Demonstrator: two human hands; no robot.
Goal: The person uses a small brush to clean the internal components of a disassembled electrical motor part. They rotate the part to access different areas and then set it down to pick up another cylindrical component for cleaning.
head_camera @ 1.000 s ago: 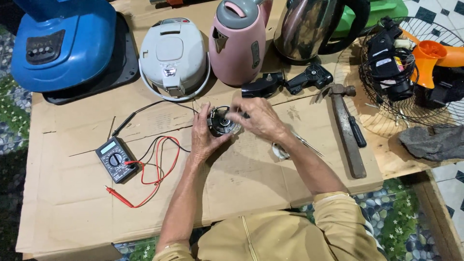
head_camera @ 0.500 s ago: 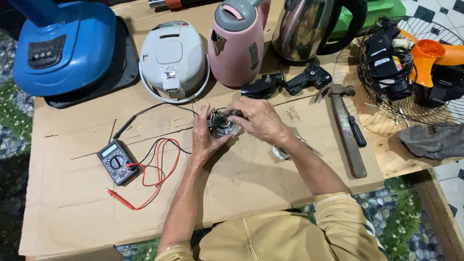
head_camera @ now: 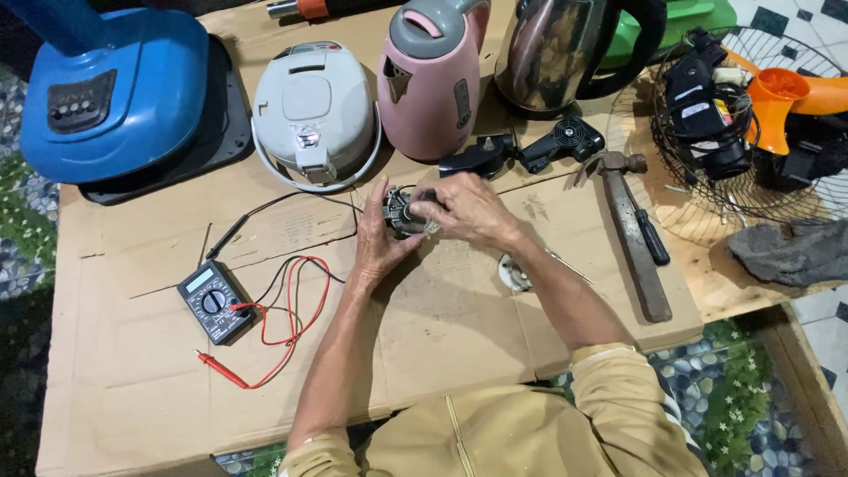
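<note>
— Motor part, small and round, dark metal with a silvery core [head_camera: 402, 212]: where does it sit?

— Over the flattened brown cardboard sheet [head_camera: 459, 327] that covers the table, just in front of the pink plastic kettle [head_camera: 430, 78], held between both hands.

— How do the hands grip it?

— The left hand [head_camera: 382, 243] cups it from below and the side, thumb up along its edge. The right hand [head_camera: 466, 210] closes over its right side with the fingertips pinched on it (what the fingers do underneath is hidden).

— What lies around them?

— A black multimeter with a dial [head_camera: 215, 301] to the left, its red lead [head_camera: 265, 340] and black lead [head_camera: 265, 210] looping across the cardboard. A white domed rice cooker [head_camera: 314, 110] stands beside the kettle, a steel kettle with black handle [head_camera: 565, 49] further right. A wooden-handled hammer [head_camera: 632, 230] lies to the right, a dark screwdriver [head_camera: 652, 238] touching it.
</note>
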